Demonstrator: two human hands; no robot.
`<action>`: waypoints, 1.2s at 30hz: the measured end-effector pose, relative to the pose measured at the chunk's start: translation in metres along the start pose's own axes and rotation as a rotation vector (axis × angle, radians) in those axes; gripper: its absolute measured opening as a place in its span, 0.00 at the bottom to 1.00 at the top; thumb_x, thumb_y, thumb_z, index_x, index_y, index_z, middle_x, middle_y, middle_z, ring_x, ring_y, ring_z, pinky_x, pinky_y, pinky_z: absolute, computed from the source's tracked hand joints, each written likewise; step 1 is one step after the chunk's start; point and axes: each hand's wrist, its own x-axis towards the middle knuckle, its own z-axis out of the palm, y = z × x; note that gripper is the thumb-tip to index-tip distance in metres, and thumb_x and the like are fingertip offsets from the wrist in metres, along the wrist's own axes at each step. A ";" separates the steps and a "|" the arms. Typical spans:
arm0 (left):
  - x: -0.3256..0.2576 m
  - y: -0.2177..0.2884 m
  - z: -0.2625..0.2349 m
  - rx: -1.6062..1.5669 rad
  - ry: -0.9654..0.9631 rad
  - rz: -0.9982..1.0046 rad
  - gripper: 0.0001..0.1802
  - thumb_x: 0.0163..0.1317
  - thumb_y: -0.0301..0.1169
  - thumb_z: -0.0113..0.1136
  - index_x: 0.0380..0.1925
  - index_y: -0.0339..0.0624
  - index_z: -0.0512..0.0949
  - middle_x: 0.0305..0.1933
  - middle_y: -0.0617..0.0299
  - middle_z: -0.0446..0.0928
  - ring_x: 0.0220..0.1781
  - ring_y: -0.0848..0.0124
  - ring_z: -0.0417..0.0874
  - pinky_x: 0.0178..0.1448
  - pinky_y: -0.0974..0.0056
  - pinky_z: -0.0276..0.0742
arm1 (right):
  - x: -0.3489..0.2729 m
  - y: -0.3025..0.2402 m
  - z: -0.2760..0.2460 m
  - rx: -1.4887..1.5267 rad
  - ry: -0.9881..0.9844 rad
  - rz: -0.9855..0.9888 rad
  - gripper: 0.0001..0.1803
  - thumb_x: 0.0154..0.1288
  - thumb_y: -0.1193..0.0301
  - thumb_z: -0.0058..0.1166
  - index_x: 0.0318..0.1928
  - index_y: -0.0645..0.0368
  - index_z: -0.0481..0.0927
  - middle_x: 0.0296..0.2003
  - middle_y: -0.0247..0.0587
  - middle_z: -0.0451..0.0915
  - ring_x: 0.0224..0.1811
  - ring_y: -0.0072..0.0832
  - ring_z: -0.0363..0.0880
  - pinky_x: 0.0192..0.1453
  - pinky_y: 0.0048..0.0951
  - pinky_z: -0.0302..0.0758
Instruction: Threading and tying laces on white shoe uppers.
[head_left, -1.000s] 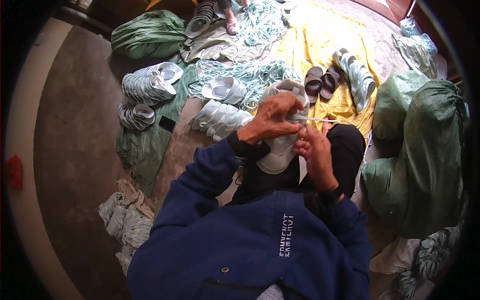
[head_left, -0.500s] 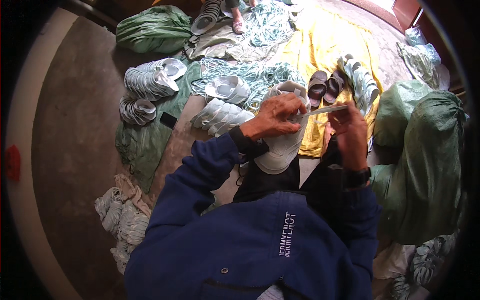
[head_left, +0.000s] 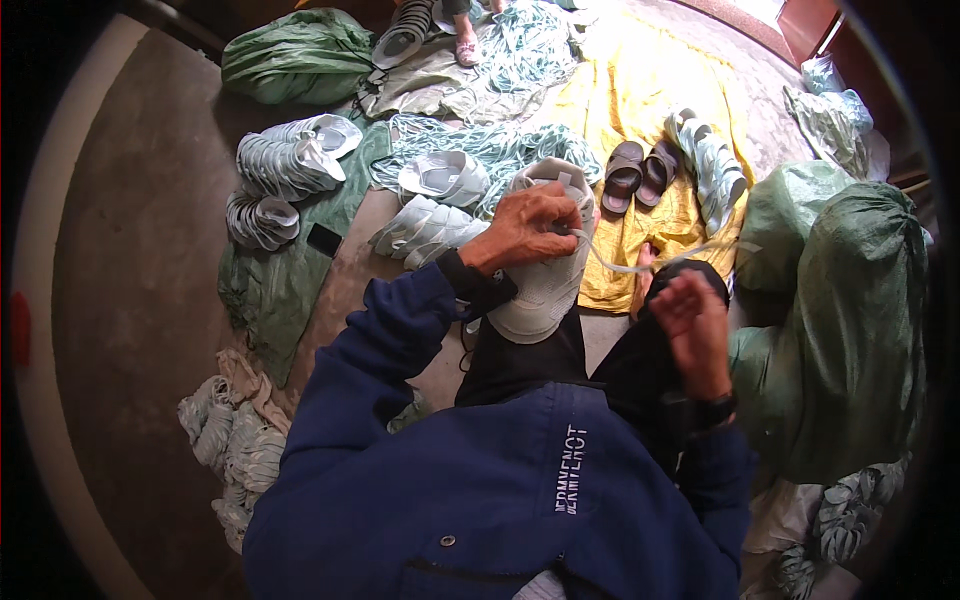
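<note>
Shoe (head_left: 545,295) beneath left hand (head_left: 527,226) (right hand (head_left: 694,328) apart)

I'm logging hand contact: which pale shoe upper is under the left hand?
The pale shoe upper over the lap, toe toward the body, left hand at its lace; the others lie off the lap.

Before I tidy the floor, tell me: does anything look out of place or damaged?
A dark, phone-like slab lies on the green sheet beside pale shoe uppers, which looks odd, being no shoe part. I see no clear damage.
</note>
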 end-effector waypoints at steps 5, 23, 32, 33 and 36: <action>0.000 -0.002 -0.003 0.000 0.006 0.025 0.11 0.48 0.35 0.61 0.28 0.40 0.77 0.30 0.61 0.69 0.36 0.66 0.75 0.38 0.63 0.69 | 0.002 0.047 0.052 -0.106 -0.184 0.313 0.14 0.70 0.57 0.48 0.40 0.55 0.75 0.28 0.29 0.77 0.27 0.23 0.77 0.34 0.29 0.78; -0.002 0.002 -0.001 -0.583 -0.029 -0.253 0.11 0.52 0.27 0.63 0.36 0.39 0.77 0.33 0.66 0.73 0.35 0.77 0.76 0.40 0.70 0.73 | 0.050 0.055 0.090 -0.001 -0.110 -0.137 0.09 0.65 0.63 0.57 0.37 0.54 0.80 0.26 0.24 0.75 0.26 0.15 0.73 0.28 0.17 0.67; 0.001 -0.002 -0.001 -0.198 -0.093 -0.055 0.09 0.50 0.28 0.66 0.28 0.39 0.75 0.33 0.64 0.66 0.37 0.73 0.69 0.39 0.68 0.64 | 0.047 -0.032 0.032 0.143 -0.111 -0.457 0.11 0.71 0.66 0.47 0.46 0.59 0.76 0.40 0.40 0.82 0.39 0.32 0.82 0.46 0.38 0.81; 0.002 -0.001 0.000 -0.241 -0.101 -0.037 0.09 0.50 0.28 0.66 0.27 0.39 0.74 0.33 0.64 0.66 0.37 0.73 0.68 0.39 0.68 0.63 | 0.046 -0.043 0.018 0.176 -0.077 -0.481 0.11 0.70 0.67 0.48 0.47 0.60 0.75 0.39 0.38 0.80 0.41 0.31 0.81 0.48 0.41 0.80; 0.006 0.004 0.007 -0.191 -0.056 0.033 0.11 0.46 0.29 0.66 0.24 0.40 0.73 0.31 0.62 0.66 0.35 0.68 0.70 0.38 0.65 0.64 | 0.043 -0.070 -0.024 0.241 0.090 -0.543 0.11 0.70 0.68 0.48 0.47 0.60 0.74 0.36 0.36 0.78 0.40 0.31 0.79 0.48 0.44 0.80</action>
